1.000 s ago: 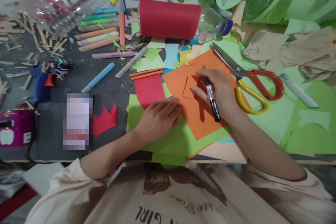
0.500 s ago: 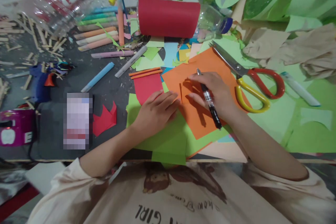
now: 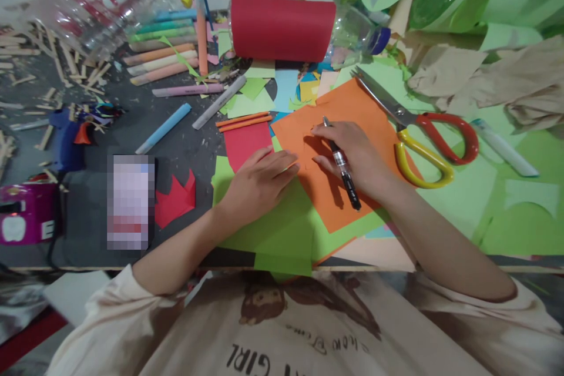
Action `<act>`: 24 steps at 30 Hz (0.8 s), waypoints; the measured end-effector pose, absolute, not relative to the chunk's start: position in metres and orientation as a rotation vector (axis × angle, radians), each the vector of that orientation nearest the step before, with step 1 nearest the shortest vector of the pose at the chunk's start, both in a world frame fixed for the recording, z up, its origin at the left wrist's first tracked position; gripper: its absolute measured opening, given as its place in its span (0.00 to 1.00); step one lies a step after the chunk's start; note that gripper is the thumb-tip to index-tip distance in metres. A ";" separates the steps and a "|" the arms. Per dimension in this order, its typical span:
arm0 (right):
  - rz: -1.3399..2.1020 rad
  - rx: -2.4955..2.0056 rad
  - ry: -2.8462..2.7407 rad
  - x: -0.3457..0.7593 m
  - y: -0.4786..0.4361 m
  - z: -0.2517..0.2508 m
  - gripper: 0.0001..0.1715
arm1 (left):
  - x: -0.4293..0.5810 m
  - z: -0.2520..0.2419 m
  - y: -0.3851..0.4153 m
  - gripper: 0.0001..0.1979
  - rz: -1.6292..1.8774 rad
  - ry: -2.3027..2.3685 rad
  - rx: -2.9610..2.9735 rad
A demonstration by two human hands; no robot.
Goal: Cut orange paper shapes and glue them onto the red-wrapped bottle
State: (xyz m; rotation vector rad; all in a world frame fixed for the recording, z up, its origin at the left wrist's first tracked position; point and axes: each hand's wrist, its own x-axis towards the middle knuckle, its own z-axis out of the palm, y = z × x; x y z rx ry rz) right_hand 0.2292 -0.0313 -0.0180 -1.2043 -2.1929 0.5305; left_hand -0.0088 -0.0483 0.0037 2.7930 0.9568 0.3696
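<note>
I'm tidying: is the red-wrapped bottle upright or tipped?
Tipped: the red-wrapped bottle lies on its side, its cap toward the picture's right.

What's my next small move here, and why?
Probably slide your left hand further onto the orange paper to steady it: that hand only about reaches the sheet's left edge, while your right hand holds the pen above it.

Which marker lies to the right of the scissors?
The pale marker with a bluish end, alone on green paper; the other visible markers all lie left of the scissors.
</note>
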 end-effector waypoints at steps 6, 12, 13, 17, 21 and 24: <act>0.630 -1.155 -2.214 0.226 -0.033 -0.012 0.09 | -0.008 0.006 -0.048 0.16 0.343 0.958 2.740; 0.662 -1.189 -2.279 0.226 -0.034 -0.009 0.10 | -0.008 0.006 -0.049 0.17 0.321 0.965 2.765; 0.656 -1.178 -2.282 0.226 -0.034 -0.010 0.10 | -0.007 0.007 -0.049 0.17 0.313 0.972 2.751; 0.633 -1.161 -2.286 0.225 -0.034 -0.009 0.10 | -0.007 0.008 -0.049 0.16 0.325 0.975 2.685; 0.610 -1.183 -2.287 0.223 -0.034 -0.008 0.11 | -0.008 0.007 -0.050 0.15 0.360 0.949 2.710; 0.623 -1.200 -2.294 0.223 -0.035 -0.008 0.11 | -0.008 0.006 -0.049 0.15 0.380 0.924 2.766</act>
